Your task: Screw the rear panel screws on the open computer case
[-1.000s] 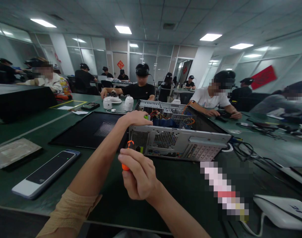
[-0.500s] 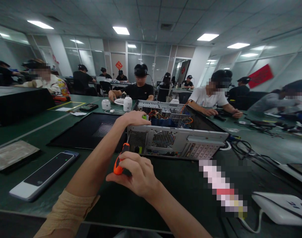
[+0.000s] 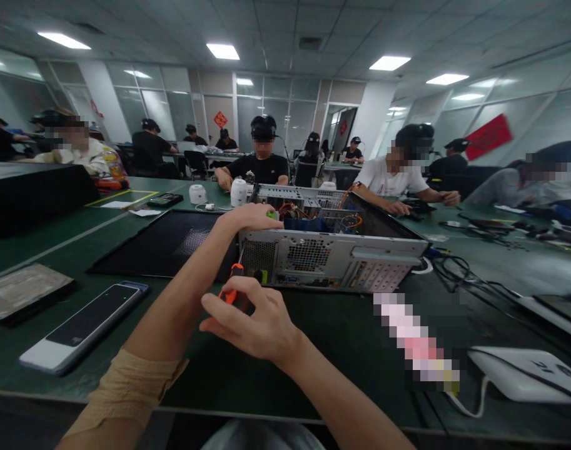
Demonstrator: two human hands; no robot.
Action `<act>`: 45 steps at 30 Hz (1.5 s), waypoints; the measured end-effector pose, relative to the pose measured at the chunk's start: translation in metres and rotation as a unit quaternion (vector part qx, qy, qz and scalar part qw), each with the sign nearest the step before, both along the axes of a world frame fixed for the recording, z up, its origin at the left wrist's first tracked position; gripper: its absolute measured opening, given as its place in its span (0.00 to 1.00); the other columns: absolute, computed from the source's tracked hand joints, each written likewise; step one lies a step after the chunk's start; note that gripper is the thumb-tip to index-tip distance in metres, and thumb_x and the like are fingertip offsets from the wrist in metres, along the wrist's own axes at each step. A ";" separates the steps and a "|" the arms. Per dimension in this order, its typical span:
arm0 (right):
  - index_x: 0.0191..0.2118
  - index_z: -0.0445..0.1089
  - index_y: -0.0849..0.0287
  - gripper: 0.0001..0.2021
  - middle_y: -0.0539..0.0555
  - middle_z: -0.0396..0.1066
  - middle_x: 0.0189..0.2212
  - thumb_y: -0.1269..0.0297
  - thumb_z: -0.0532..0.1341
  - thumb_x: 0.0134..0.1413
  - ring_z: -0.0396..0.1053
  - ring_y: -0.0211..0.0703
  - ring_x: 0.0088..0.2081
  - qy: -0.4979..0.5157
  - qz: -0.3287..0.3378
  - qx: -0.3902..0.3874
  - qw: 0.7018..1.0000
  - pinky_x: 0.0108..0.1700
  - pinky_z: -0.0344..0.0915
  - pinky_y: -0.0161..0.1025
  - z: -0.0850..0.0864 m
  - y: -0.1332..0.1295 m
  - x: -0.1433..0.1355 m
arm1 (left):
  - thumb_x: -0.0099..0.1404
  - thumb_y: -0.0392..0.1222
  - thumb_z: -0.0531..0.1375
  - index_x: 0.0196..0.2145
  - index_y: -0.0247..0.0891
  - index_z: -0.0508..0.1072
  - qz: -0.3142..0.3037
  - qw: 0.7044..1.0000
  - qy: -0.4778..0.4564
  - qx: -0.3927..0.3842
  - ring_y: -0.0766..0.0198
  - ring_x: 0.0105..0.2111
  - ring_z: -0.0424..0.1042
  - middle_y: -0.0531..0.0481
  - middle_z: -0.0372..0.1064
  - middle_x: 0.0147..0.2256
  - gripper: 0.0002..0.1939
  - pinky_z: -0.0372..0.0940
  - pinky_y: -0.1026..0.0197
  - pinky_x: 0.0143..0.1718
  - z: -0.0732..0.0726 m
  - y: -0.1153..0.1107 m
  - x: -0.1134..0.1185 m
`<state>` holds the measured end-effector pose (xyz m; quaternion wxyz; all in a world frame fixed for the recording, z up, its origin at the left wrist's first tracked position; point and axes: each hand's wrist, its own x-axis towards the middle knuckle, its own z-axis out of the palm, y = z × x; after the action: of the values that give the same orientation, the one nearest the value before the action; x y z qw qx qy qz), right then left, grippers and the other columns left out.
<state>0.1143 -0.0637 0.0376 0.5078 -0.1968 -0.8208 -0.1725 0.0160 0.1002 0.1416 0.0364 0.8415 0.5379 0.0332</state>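
Observation:
A computer case (image 3: 341, 259) lies on the table with its top side uncovered and its silver back panel towards me. My left hand (image 3: 254, 217) rests over the panel's upper left corner, gripping there; its fingertips are partly hidden inside, by a small bright green part. An orange and black screwdriver (image 3: 237, 272) points up at the mesh on the panel's left end. Around its handle is my right hand (image 3: 254, 325), with thumb and forefinger loosened and the other fingers partly hidden. The screwdriver's tip is too small to make out.
A black side panel (image 3: 139, 253) lies left of the case. Nearer me are a grey and black device (image 3: 85, 328) and a flat packet (image 3: 25, 290). Cables (image 3: 458, 275) and a white box (image 3: 524, 375) lie at right. Co-workers sit across the table.
My right thumb and forefinger have shifted off the lower end of the screwdriver handle, now more covered by the hand. My left hand stays at the case corner. The view has shifted slightly.

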 end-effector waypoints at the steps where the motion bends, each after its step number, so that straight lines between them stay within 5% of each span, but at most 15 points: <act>1: 0.44 0.70 0.53 0.12 0.50 0.70 0.41 0.52 0.58 0.65 0.69 0.31 0.34 -0.010 -0.007 -0.004 1.000 0.32 0.64 0.29 -0.001 -0.001 -0.001 | 0.63 0.66 0.52 0.65 0.33 0.60 -0.002 1.000 0.000 -0.002 0.47 0.58 0.65 0.37 0.61 0.62 0.42 0.59 0.55 0.56 0.000 0.000 0.000; 10: 0.45 0.69 0.60 0.18 0.53 0.73 0.40 0.48 0.59 0.63 0.73 0.34 0.42 0.021 0.015 0.007 1.000 0.39 0.65 0.29 -0.005 0.001 -0.004 | 0.62 0.68 0.52 0.65 0.38 0.61 0.009 1.000 -0.008 -0.005 0.46 0.58 0.64 0.40 0.60 0.64 0.42 0.58 0.53 0.56 0.001 -0.001 -0.002; 15: 0.37 0.69 0.59 0.13 0.52 0.73 0.37 0.54 0.64 0.61 0.73 0.32 0.36 0.042 0.028 0.017 0.999 0.37 0.65 0.28 -0.002 0.001 -0.003 | 0.57 0.76 0.51 0.66 0.40 0.59 -0.010 0.999 -0.030 -0.021 0.45 0.60 0.62 0.41 0.58 0.65 0.50 0.56 0.51 0.58 -0.001 0.005 -0.005; 25: 0.40 0.71 0.62 0.15 0.53 0.75 0.36 0.54 0.68 0.57 0.74 0.32 0.34 0.053 0.053 0.048 0.996 0.37 0.67 0.28 0.004 0.002 0.000 | 0.52 0.81 0.52 0.66 0.37 0.60 -0.021 0.999 -0.033 -0.027 0.42 0.58 0.64 0.37 0.60 0.63 0.56 0.59 0.51 0.56 -0.002 0.010 -0.008; 39: 0.42 0.72 0.62 0.12 0.54 0.77 0.37 0.58 0.66 0.60 0.76 0.33 0.37 0.017 0.066 0.036 0.997 0.40 0.70 0.27 0.009 0.002 0.003 | 0.53 0.77 0.54 0.62 0.40 0.63 -0.039 0.998 -0.046 -0.027 0.46 0.56 0.66 0.40 0.63 0.61 0.49 0.59 0.53 0.56 0.001 0.017 -0.015; 45: 0.45 0.73 0.64 0.14 0.55 0.79 0.41 0.58 0.65 0.61 0.77 0.34 0.39 0.015 0.064 0.048 0.997 0.41 0.71 0.27 0.012 0.001 0.002 | 0.54 0.74 0.56 0.64 0.44 0.60 -0.019 0.996 -0.021 -0.083 0.44 0.57 0.64 0.44 0.62 0.63 0.47 0.61 0.52 0.54 0.011 0.006 -0.007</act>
<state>0.1163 -0.0628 0.0500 0.5389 -0.1224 -0.8147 -0.1757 0.0090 0.1065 0.1523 0.1182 0.8449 0.5217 0.0053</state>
